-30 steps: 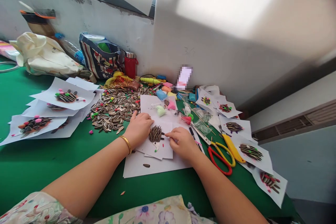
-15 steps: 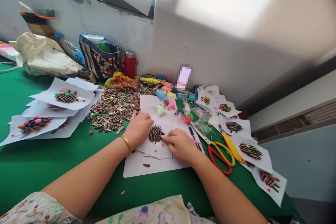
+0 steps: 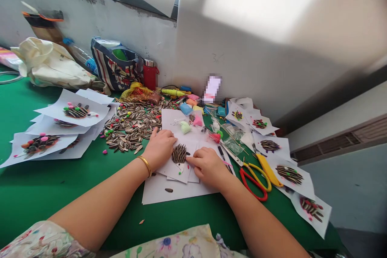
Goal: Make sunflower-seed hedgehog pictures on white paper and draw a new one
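The seed figure [image 3: 179, 154], a bristling cluster of striped seeds with a white snout [image 3: 181, 166] below it, sits on a small white sheet [image 3: 170, 170] between the person's hands, over a larger sheet [image 3: 159, 196] on the green table [image 3: 90, 193]. The left hand [image 3: 162, 145] rests on the paper just left of the cluster, its grip loose and fingers spread, closed on nothing visible. The right hand [image 3: 209, 163] points its index finger at the cluster's right edge, beside a dark seed [image 3: 188, 153]; whether that grip pinches anything, or the finger truly presses, one cannot tell. The figure should be light throughout: hard, smooth shells that may slip under a fingertip, set in a base that is probably soft and easily dented. The upright seeds look easy to knock askew, and the snout fragile. Carrying would best be done by the bare paper margins, supported from underneath since the sheet looks floppy; a single seed is best taken by its sides.
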`<state>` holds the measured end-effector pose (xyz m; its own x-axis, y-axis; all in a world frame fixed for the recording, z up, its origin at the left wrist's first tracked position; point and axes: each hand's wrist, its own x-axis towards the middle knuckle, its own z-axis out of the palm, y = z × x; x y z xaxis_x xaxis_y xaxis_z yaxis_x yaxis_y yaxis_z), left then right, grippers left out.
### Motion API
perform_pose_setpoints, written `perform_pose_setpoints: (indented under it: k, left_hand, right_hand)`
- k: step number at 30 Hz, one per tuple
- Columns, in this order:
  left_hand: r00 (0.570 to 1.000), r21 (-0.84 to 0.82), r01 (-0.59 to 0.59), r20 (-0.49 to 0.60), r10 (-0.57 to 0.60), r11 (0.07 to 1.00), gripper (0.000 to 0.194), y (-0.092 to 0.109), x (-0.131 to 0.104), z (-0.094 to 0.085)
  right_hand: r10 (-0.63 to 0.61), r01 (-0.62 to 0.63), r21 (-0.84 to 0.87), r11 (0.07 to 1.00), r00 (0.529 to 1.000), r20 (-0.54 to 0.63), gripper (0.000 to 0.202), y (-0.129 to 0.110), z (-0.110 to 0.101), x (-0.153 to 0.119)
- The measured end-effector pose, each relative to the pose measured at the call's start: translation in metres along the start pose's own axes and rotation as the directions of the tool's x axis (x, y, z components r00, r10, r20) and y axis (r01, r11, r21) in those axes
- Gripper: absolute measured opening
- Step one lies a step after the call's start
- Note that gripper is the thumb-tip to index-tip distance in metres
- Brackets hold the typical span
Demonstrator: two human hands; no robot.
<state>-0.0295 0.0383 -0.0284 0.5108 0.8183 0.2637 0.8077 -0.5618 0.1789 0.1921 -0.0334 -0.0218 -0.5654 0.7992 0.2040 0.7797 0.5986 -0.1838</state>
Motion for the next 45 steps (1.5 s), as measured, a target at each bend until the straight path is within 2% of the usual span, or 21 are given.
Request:
perform_pose_setpoints:
  k: [7,15,24,31,39,45]
  left_hand:
    - [1.0,0.017,-0.006,0.004,0.006,1.0,0.028,0.0,0.001,0.0]
    - [1.0,0.027,-0.005,0.016,0.005,1.0,0.029,0.0,0.001,-0.001]
    - [1.0,0.014,-0.002,0.01,0.002,1.0,0.03,0.0,0.001,0.0]
    - [1.0,0.006,-0.003,0.011,0.003,1.0,0.029,0.0,0.0,-0.001]
    - [1.0,0.01,-0.001,0.002,0.001,1.0,0.029,0.0,0.0,0.001]
    - [1.0,0.025,-0.009,0.008,0.009,1.0,0.029,0.0,0.0,0.001]
  right_hand:
    - [-0.019,0.023,-0.088,0.996,0.999,0.045,0.03,-0.005,-0.002,0.003]
    - [-0.001,0.01,0.101,0.995,0.997,-0.082,0.037,0.012,0.005,-0.001]
    - [-0.022,0.022,0.007,1.0,1.0,0.015,0.035,0.006,0.0,-0.001]
    - [-0.017,0.02,0.054,0.998,0.998,-0.06,0.038,0.013,0.002,-0.002]
    - [-0.064,0.064,0.004,0.998,0.998,0.003,0.036,0.006,0.002,0.0]
    - [0.051,-0.036,0.113,0.993,0.991,-0.127,0.036,0.015,0.008,0.0]
